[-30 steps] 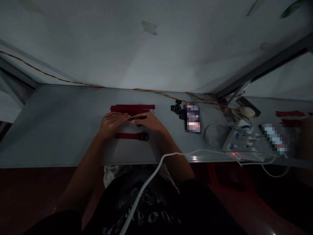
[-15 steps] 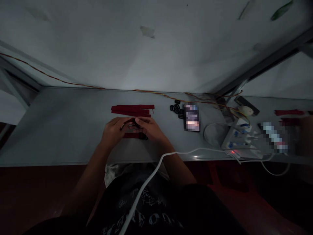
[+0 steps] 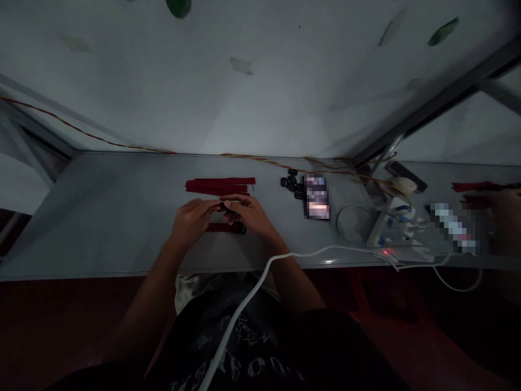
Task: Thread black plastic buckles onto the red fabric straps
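Observation:
My left hand (image 3: 191, 220) and my right hand (image 3: 248, 213) meet fingertip to fingertip above the grey table. Pinched between them is a small dark piece that looks like a black buckle (image 3: 223, 206); the fingers cover most of it. Just below the hands, a red strap (image 3: 217, 227) lies flat, a black buckle (image 3: 242, 228) at its right end, partly behind my right hand. Beyond my fingers, several red straps (image 3: 217, 186) lie side by side. Several loose black buckles (image 3: 291, 183) are heaped to the right.
A phone (image 3: 316, 196) lies beside the loose buckles. Further right are a white power strip (image 3: 393, 225), another phone (image 3: 455, 227) and another person's hand (image 3: 507, 214) near more red straps (image 3: 480, 186). A white cable (image 3: 268, 265) crosses over my right forearm. Thin wires run along the table's back edge.
My hands have drawn closer, with the fingertips now together on the small dark piece. The view has shifted slightly. At far right, the other person's hand has moved up towards the red straps.

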Demonstrator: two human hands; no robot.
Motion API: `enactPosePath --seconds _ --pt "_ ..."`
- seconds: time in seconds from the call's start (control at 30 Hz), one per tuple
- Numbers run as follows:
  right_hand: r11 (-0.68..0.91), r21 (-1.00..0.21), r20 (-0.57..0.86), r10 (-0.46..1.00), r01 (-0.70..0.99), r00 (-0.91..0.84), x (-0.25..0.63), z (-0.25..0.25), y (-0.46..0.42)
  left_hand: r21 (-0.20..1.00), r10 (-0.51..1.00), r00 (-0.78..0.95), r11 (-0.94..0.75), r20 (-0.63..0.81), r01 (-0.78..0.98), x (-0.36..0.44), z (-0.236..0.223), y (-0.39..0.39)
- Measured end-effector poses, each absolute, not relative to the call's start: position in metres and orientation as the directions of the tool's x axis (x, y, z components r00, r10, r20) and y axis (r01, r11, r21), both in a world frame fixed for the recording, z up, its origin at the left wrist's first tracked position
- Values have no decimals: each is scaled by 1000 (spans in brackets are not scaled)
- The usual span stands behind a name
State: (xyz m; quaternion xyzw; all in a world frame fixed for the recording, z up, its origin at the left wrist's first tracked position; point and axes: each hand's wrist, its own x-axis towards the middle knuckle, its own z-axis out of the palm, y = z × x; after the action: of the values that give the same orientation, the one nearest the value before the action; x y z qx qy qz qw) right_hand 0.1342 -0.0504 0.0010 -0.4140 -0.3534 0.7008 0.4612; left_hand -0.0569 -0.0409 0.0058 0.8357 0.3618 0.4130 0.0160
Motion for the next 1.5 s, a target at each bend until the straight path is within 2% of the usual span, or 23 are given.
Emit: enactPosePath --seconds 0.2,0.33,0.43,0.5,0.6,0.67,0.8,0.97,1.07,1.17,1.3,1.4,1.5 --pt "-217 -883 -142 968 -416 -205 130 11 -65 266 558 316 -725 768 635 -55 10 -48" --pt "-165 -871 -130 986 -463 -106 119 19 -75 350 573 125 -643 810 682 -49 16 -61" --pt "-126 -818 -140 990 -561 -19 109 24 -78 308 463 -5 -583 886 752 -42 20 -73" --pt "-123 -778 -156 988 -616 1 105 27 -80 257 422 26 -600 906 758 -38 22 -79" --pt "-165 -761 -194 981 -628 -23 101 32 -82 242 496 197 -686 846 687 -35 23 -80" --pt "-185 -762 -205 978 -621 -40 101 34 -83 246 520 249 -704 817 666 -35 23 -76" --pt "-227 -756 -233 970 -614 -72 103 36 -85 274 520 187 -682 833 679 -35 25 -72" --pt "-240 -791 -243 967 -563 -71 110 34 -85 415 613 105 -641 783 645 -40 26 -72" --pt "-211 -832 -207 976 -513 -66 113 32 -86 416 622 120 -642 774 644 -45 25 -71" --pt "-181 -874 -160 983 -450 -84 116 30 -86 357 609 186 -655 771 666 -51 24 -67" --pt "-128 -932 -103 990 -339 -91 122 33 -85 230 558 365 -729 745 645 -60 22 -58" --pt "-68 -974 -59 997 -216 -48 126 40 -85 141 468 482 -809 741 570 -67 25 -52" --pt "2 -1000 2 1000 -29 -5 128 49 -90 -6 328 580 -867 745 499 -74 37 -47"
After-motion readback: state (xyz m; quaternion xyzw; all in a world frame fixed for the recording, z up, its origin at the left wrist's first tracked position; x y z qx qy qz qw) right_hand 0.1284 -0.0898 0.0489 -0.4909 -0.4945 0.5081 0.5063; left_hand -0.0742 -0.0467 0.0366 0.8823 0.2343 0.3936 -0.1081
